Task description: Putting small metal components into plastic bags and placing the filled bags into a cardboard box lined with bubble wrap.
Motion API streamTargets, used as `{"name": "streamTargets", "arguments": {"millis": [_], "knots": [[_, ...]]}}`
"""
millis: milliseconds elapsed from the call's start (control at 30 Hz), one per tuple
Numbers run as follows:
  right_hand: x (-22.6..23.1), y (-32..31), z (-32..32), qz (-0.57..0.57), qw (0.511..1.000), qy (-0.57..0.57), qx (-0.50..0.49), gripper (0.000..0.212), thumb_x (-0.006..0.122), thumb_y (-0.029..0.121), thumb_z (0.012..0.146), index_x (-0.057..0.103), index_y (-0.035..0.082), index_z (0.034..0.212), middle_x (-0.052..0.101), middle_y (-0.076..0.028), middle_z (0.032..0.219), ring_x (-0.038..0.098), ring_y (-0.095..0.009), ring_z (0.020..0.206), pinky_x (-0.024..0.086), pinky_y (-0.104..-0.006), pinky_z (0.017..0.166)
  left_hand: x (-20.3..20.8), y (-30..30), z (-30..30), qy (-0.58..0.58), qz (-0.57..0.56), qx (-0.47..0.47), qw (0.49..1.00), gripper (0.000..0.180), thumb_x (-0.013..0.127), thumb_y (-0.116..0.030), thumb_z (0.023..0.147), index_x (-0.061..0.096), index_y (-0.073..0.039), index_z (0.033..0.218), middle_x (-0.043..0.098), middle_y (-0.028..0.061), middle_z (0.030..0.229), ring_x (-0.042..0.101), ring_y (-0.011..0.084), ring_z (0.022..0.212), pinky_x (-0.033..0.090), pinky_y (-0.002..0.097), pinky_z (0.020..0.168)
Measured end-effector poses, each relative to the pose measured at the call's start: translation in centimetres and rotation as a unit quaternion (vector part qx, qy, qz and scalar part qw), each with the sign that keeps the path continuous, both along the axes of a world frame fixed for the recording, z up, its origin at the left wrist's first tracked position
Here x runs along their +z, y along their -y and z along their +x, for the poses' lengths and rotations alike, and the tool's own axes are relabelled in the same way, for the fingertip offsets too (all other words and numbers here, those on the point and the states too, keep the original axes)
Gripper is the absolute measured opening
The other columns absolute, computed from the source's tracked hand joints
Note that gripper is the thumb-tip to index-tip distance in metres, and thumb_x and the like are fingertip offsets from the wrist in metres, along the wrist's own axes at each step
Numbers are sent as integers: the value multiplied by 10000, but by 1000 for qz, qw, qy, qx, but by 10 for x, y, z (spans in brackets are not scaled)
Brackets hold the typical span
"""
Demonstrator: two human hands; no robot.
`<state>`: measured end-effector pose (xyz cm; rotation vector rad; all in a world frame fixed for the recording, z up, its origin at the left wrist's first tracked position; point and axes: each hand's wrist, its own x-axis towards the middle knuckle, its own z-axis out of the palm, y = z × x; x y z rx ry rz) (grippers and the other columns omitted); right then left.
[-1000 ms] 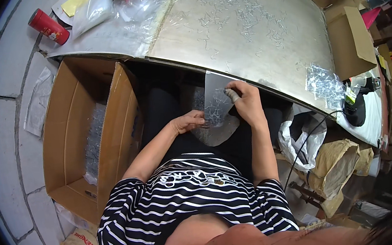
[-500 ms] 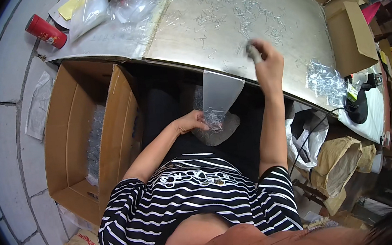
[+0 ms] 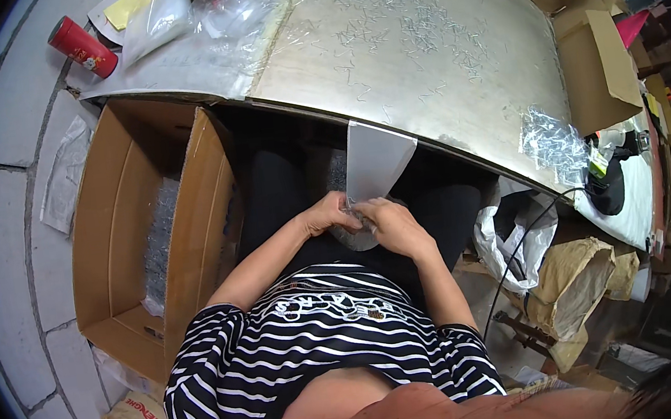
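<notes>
In my lap, below the table's front edge, both hands meet at the lower end of a pale, sloping chute [image 3: 376,163]. My left hand [image 3: 326,213] is closed on the rim of a clear plastic bag [image 3: 357,239] under the chute's mouth. From the other side my right hand [image 3: 395,227] has its fingers bent onto the same bag; their tips are partly hidden. Small thin metal pieces [image 3: 438,24], like pins or bent wires, lie scattered over the metal tabletop [image 3: 312,75] above the chute.
An open cardboard box [image 3: 194,242] holding filled clear bags [image 3: 161,242] stands at my left. A red can [image 3: 83,48] and plastic bags [image 3: 158,31] lie at the far left. A pile of metal pieces [image 3: 551,139] sits by a carton [image 3: 597,72] on the right; a white bag [image 3: 514,247] hangs below.
My right hand has come down from the tabletop to the bag at the chute's mouth. The metal pieces seen at the chute's lower end are now covered. My left hand stays at the bag.
</notes>
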<state>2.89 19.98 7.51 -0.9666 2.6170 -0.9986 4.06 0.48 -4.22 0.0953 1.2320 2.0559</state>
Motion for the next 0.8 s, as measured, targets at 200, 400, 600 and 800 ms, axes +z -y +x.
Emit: {"name": "streamTargets", "arguments": {"millis": [200,400,600,800], "knots": [[12,6,0,-61,990,-48,-115,296,540,-1,820,650,8,1094,664,-225,1025,634,-398,986,507,-440,857,10,-5,-1,24,-71,16,997,388,785,-44,750,638,-4,1107,690,63,970,675,132,796,575,269,672],[14,-9,3,-78,987,42,-133,257,567,5,881,649,-20,1123,691,-201,1026,681,-336,938,525,-357,831,16,3,9,102,-79,-35,991,404,637,-285,925,614,-12,1223,692,77,1074,680,167,937,596,288,687],[6,-42,10,-157,965,140,-157,312,620,66,852,648,-3,1155,700,-182,1035,681,-304,982,516,-354,870,54,-1,13,74,-43,-26,996,521,463,-412,1015,570,19,1286,667,123,1146,678,193,991,611,347,761],[-36,-32,13,-189,960,161,-127,179,670,39,728,703,-8,897,672,-193,760,660,-245,687,505,-361,654,84,-18,10,-18,-43,-14,999,509,470,-414,1013,565,1,1294,650,122,1170,677,185,968,611,318,731]]}}
